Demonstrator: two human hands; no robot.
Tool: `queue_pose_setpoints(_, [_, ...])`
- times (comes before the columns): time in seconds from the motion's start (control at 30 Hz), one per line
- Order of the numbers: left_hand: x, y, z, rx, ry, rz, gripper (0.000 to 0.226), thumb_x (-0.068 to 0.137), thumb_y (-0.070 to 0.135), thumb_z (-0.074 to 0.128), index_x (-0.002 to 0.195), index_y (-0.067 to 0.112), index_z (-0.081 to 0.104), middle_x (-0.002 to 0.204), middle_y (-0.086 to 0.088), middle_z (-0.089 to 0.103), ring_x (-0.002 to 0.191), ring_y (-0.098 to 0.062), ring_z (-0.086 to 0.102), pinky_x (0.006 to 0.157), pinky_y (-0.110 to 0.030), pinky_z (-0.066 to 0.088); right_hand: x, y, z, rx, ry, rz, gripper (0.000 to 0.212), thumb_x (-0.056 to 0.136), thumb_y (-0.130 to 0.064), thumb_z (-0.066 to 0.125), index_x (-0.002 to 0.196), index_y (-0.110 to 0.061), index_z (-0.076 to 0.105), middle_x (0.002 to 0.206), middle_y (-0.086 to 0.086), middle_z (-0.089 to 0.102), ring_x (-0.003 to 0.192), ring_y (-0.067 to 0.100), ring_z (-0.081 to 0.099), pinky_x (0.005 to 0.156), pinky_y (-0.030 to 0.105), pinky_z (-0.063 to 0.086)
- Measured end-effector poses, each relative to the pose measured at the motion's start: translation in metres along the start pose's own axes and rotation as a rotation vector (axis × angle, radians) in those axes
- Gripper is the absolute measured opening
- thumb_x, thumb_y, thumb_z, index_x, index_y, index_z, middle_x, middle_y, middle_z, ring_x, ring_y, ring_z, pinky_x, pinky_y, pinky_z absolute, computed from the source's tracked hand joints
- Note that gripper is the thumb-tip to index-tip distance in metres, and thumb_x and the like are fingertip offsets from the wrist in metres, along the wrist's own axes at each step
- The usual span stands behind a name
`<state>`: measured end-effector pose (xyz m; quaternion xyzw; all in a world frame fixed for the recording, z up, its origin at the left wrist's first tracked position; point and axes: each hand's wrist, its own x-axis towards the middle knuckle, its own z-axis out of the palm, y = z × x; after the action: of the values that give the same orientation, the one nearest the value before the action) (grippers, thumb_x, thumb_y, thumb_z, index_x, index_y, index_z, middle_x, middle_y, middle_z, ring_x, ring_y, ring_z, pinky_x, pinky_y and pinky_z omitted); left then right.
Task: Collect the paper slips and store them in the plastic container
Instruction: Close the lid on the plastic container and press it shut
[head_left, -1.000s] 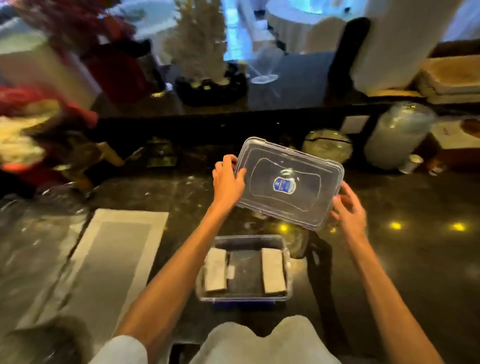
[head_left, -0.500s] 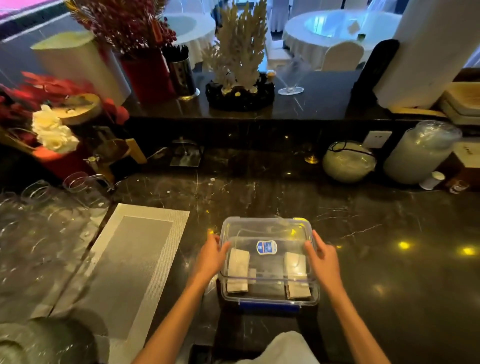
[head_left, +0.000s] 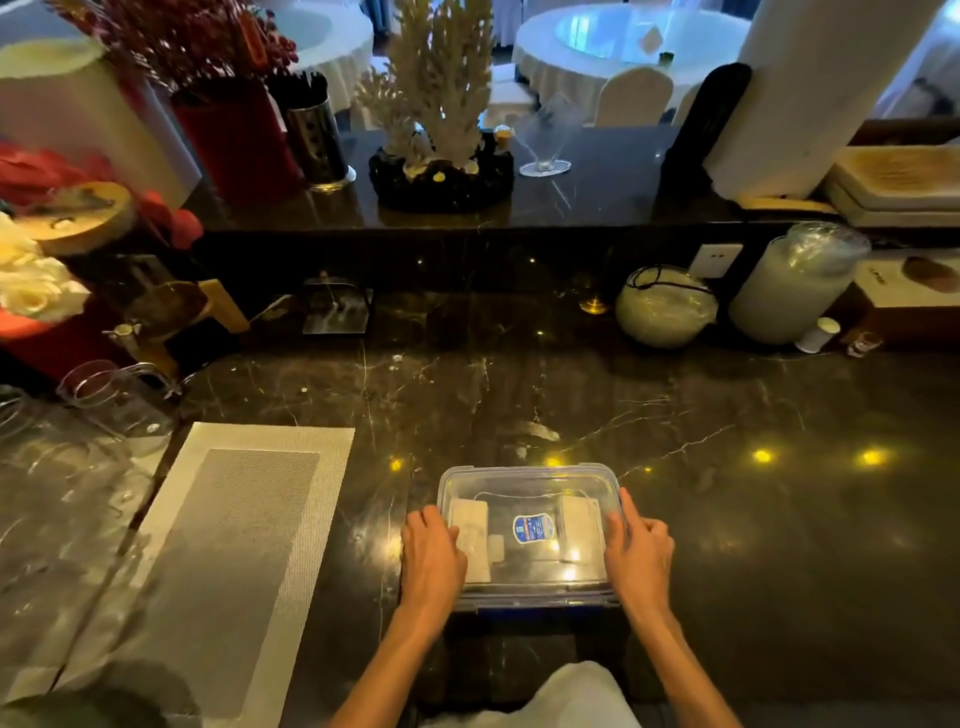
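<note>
A clear plastic container (head_left: 530, 480) stands on the dark marble counter near me, with its transparent lid (head_left: 527, 501) lying on top; the lid bears a blue sticker. Through the lid I see two stacks of pale paper slips, one (head_left: 475, 525) at the left and one (head_left: 582, 525) at the right. My left hand (head_left: 431, 558) lies against the container's left side with fingers over the lid's edge. My right hand (head_left: 636, 553) presses on the right side in the same way.
A grey woven placemat (head_left: 234, 545) lies to the left, with clear glassware (head_left: 114, 400) beyond it. Jars (head_left: 795, 286) and a round wrapped bowl (head_left: 665, 306) stand at the back right. A raised ledge with a coral ornament (head_left: 441, 104) runs across the back.
The lid, held up in the air a second ago, has come down onto the container. Both hands have moved to the container's sides and now press on the lid's edges.
</note>
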<state>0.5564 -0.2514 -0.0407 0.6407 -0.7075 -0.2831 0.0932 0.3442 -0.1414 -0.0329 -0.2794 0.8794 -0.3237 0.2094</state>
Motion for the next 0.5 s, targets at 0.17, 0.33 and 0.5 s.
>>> queue_pose_setpoints(0.17, [0.0003, -0.0048, 0.0039, -0.009, 0.008, 0.022, 0.029, 0.097, 0.019, 0.055, 0.124, 0.011, 0.046, 0.129, -0.009, 0.048, 0.116, -0.019, 0.048, 0.092, -0.028, 0.049, -0.0041, -0.0002, -0.0003, 0.006, -0.01, 0.02, 0.051, 0.102, -0.03, 0.045, 0.151, -0.03, 0.032, 0.109, 0.008, 0.046, 0.101, 0.018, 0.045, 0.087, 0.031, 0.043])
queue_pose_setpoints(0.33, [-0.001, -0.0067, 0.0067, -0.041, 0.006, 0.031, 0.027, 0.096, 0.014, 0.056, 0.12, 0.012, 0.044, 0.129, -0.009, 0.044, 0.114, -0.018, 0.046, 0.088, -0.026, 0.048, -0.0014, -0.0002, -0.0007, -0.027, -0.02, 0.017, 0.051, 0.102, -0.032, 0.045, 0.151, -0.028, 0.032, 0.114, 0.013, 0.051, 0.107, 0.022, 0.047, 0.093, 0.036, 0.044])
queue_pose_setpoints(0.5, [-0.0018, -0.01, 0.0074, -0.047, 0.001, 0.031, 0.025, 0.096, 0.014, 0.056, 0.118, 0.012, 0.043, 0.128, -0.008, 0.044, 0.114, -0.017, 0.044, 0.086, -0.025, 0.047, 0.0052, -0.0009, 0.0015, -0.069, -0.036, 0.026, 0.051, 0.101, -0.03, 0.047, 0.15, -0.029, 0.033, 0.112, 0.016, 0.053, 0.106, 0.026, 0.051, 0.095, 0.04, 0.046])
